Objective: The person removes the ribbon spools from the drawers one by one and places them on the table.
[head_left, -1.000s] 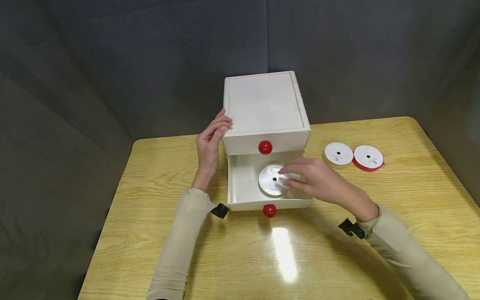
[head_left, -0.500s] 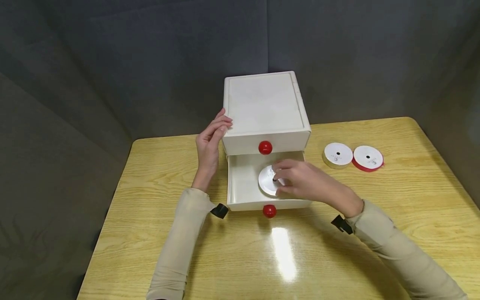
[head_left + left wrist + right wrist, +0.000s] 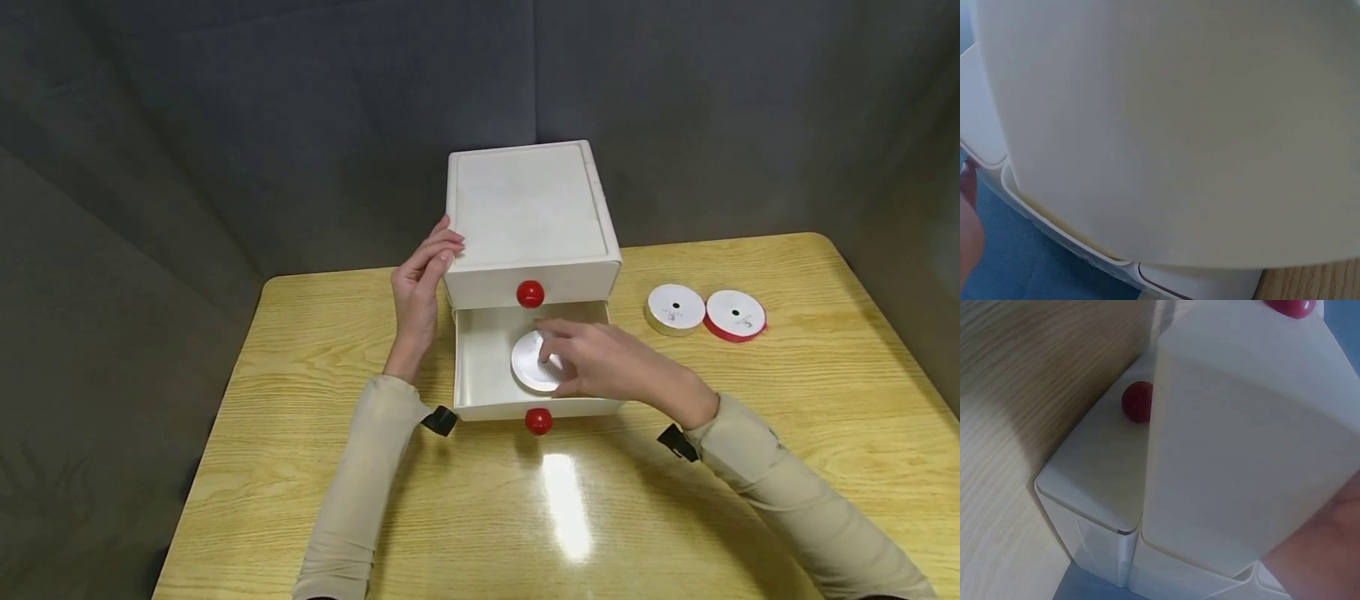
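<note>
A white drawer unit (image 3: 528,204) with red knobs stands at the back of the table. Its pulled-out drawer (image 3: 483,367) holds a white ribbon spool (image 3: 527,362) lying flat. My right hand (image 3: 600,360) reaches over the drawer and grips the spool, thumb at the near rim and fingers across the top; the spool's right part is hidden. My left hand (image 3: 422,287) rests on the unit's top left front edge, fingers fairly straight. In the right wrist view, the open drawer's side (image 3: 1229,462) hides the spool, and a closed drawer (image 3: 1104,462) sits below it.
Two more ribbon spools, one beige-edged (image 3: 675,310) and one red-edged (image 3: 735,317), lie side by side on the wooden table (image 3: 315,358), right of the unit. A dark cloth (image 3: 337,108) hangs behind and around the table.
My right hand has moved left from the spool's right edge to over it, and the spool has shifted slightly left. The left hand has stayed on the unit.
</note>
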A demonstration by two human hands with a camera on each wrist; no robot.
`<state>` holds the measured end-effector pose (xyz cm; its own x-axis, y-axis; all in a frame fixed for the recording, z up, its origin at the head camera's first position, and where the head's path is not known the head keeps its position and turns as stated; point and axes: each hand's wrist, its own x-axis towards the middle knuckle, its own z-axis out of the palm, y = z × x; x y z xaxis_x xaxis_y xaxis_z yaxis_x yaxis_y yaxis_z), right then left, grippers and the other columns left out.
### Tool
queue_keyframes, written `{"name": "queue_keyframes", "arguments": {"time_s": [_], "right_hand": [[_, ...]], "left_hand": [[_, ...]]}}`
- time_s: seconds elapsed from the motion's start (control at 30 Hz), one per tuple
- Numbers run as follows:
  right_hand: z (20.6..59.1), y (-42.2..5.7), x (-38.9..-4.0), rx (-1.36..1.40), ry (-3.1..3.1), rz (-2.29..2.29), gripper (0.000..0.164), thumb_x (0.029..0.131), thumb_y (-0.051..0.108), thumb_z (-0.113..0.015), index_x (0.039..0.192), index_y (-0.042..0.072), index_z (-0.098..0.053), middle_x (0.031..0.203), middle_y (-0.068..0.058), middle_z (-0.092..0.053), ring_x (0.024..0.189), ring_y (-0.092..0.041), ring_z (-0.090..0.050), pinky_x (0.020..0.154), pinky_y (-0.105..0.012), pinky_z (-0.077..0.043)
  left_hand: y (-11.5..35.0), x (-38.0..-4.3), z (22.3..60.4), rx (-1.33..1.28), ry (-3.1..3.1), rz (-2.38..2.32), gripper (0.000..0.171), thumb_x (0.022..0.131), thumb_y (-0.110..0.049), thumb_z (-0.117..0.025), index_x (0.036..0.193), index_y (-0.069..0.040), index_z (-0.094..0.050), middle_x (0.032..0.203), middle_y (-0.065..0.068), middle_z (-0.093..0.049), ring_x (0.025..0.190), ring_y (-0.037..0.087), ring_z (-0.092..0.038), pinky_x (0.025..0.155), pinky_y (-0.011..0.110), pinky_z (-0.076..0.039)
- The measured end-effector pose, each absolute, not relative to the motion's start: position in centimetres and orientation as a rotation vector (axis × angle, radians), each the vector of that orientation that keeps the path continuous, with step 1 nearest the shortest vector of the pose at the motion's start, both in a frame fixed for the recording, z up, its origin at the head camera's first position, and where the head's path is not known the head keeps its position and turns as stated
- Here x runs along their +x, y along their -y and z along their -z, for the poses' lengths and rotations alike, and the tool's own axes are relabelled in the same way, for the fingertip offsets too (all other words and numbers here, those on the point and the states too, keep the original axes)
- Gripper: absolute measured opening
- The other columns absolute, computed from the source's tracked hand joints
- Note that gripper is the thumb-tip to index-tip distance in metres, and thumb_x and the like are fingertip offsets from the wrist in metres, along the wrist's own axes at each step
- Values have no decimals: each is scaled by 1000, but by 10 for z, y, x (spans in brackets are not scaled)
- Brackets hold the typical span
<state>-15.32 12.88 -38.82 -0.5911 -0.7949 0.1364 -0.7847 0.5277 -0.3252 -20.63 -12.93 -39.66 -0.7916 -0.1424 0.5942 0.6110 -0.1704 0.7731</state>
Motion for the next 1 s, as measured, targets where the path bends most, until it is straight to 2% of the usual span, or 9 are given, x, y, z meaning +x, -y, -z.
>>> {"name": "queue_keyframes", "arguments": {"time_s": [0.1, 0.27, 0.33, 0.5, 0.57, 0.73, 0.87, 1.0], "right_hand": [[388, -128, -154, -1389, -2723, 541, 36, 73, 22, -94, 98, 12, -71, 140, -20, -61, 74, -15, -60, 59, -26, -51], [389, -126, -154, -1362, -2732, 515, 36, 74, 23, -94, 98, 14, -69, 138, -19, -63, 86, -23, -67, 64, -31, -55], [390, -126, -154, -1358, -2738, 513, 36, 74, 24, -94, 97, 14, -69, 137, -19, -63, 94, -27, -69, 67, -35, -58], [392, -127, -155, -1365, -2750, 562, 33, 78, 26, -90, 97, 14, -66, 137, -21, -63, 110, -36, -67, 74, -42, -61], [394, -127, -155, -1374, -2756, 615, 29, 80, 25, -85, 98, 13, -66, 135, -21, -64, 109, -36, -67, 73, -41, -61], [400, -129, -158, -1471, -2781, 779, 25, 81, 24, -71, 100, 8, -68, 121, -19, -70, 100, -32, -67, 78, -41, -60], [403, -129, -159, -1564, -2795, 859, 25, 82, 26, -68, 98, 7, -70, 110, -15, -72, 94, -31, -67, 81, -45, -57], [403, -129, -158, -1579, -2799, 916, 24, 82, 27, -68, 96, 7, -70, 106, -14, -72, 93, -31, -66, 79, -44, -57]], "left_hand": [[130, -207, 397, -537, 1613, 2005, 26, 96, -5, -59, 94, -19, -80, 107, -6, -74, 140, 29, -51, 124, 43, -32], [130, -206, 396, -530, 1614, 2003, 29, 96, -5, -58, 93, -25, -79, 107, -7, -74, 140, 29, -51, 124, 43, -31], [130, -205, 395, -529, 1616, 2003, 27, 96, -5, -58, 94, -22, -79, 107, -6, -74, 141, 29, -51, 124, 43, -31], [130, -205, 395, -526, 1629, 2001, 21, 97, -5, -58, 93, -7, -79, 108, -6, -74, 141, 29, -50, 123, 43, -32], [130, -205, 395, -525, 1635, 2002, 21, 98, -5, -58, 93, -6, -79, 108, -6, -74, 141, 28, -50, 123, 43, -32], [129, -205, 394, -517, 1647, 2000, 25, 98, -6, -58, 94, -20, -79, 108, -7, -73, 142, 27, -50, 123, 42, -33], [129, -205, 394, -516, 1642, 2001, 26, 98, -7, -58, 94, -23, -79, 109, -7, -73, 142, 28, -49, 123, 42, -33], [129, -204, 394, -515, 1642, 2005, 26, 97, -7, -58, 93, -23, -78, 108, -7, -73, 142, 27, -49, 123, 42, -33]]}}
